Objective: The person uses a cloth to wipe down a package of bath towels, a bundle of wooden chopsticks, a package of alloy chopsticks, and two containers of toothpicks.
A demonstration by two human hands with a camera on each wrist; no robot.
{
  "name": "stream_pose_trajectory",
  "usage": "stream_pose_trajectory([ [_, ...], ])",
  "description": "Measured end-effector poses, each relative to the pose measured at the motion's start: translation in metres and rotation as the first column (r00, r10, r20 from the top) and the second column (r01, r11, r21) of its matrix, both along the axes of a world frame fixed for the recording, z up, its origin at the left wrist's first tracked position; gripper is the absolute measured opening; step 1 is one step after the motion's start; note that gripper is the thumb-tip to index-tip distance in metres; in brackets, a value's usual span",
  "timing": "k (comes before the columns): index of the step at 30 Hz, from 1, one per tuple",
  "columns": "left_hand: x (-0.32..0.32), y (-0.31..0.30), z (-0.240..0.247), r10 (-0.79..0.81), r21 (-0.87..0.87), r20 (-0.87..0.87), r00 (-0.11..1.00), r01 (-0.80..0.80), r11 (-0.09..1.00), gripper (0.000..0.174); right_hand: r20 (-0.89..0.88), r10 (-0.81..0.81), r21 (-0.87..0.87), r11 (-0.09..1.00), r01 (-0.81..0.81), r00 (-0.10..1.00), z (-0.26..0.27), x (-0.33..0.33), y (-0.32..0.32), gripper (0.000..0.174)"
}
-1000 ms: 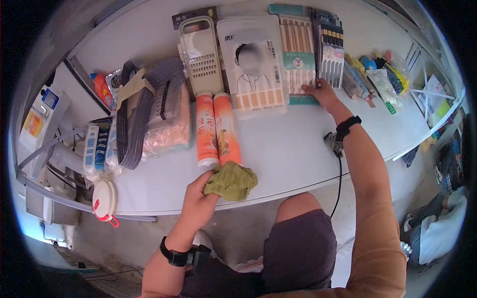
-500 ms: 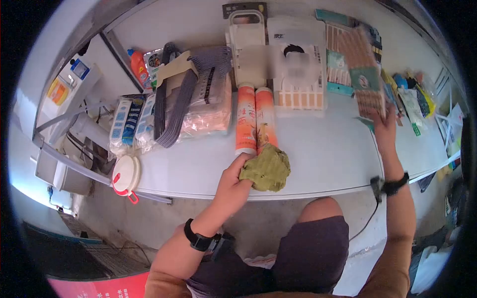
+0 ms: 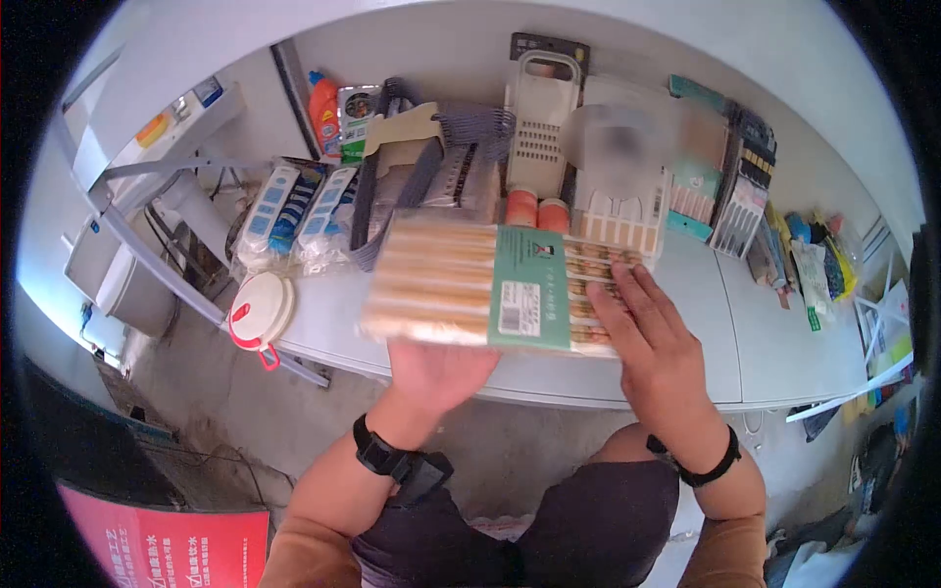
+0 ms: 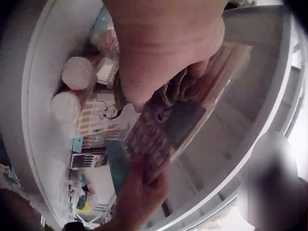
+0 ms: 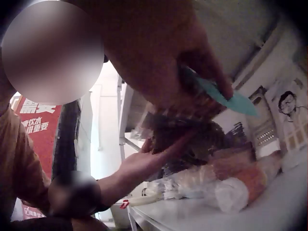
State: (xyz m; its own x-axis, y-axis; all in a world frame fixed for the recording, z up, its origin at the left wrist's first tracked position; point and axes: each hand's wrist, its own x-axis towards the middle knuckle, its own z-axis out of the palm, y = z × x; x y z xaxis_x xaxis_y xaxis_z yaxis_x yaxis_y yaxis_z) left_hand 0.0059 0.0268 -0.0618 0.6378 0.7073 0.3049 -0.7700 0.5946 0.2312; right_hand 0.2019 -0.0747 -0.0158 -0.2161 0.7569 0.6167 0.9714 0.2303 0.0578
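Lifting done, by the look of it: the chopstick pack [image 3: 441,279] is up off the tabletop [image 3: 706,304], not set down. The right hand [image 3: 662,358] grips one end, fingers across the top, thumb below. The left hand [image 3: 436,374] supports it from underneath; its finger curl, I can't tell. Beyond sit orange-wrapped rolls [image 3: 521,208], then the grater [image 3: 539,118].

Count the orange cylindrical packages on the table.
2, side by side: the left package below the cream plastic grater, the right one beside it. The held green-banded chopstick pack may hide more.
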Motion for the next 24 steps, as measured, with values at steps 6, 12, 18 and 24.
stream_pose_trajectory([
  [6, -0.024, 0.000, -0.002, 0.037, -0.105, -0.012, 0.999, -0.038, 0.994, 0.060, 0.041, -0.002, -0.232, 0.973, 0.011, 0.999, 0.015, -0.056, -0.011, 0.058],
  [12, -0.035, -0.003, -0.002, 0.000, 0.050, -0.076, 0.997, 0.004, 0.999, 0.063, -0.032, 0.064, -0.327, 0.942, -0.071, 0.997, 0.024, -0.087, -0.023, 0.073],
  [18, -0.032, -0.004, 0.010, 0.009, 0.032, -0.247, 0.969, -0.001, 0.999, 0.062, -0.340, 0.161, -0.241, 0.938, -0.251, 0.927, -0.011, -0.079, 0.007, 0.079],
  [24, -0.042, 0.007, 0.003, 0.153, 0.010, -0.201, 0.967, -0.154, 0.988, 0.065, -0.301, 0.170, -0.173, 0.958, -0.229, 0.939, -0.032, -0.074, 0.017, 0.080],
])
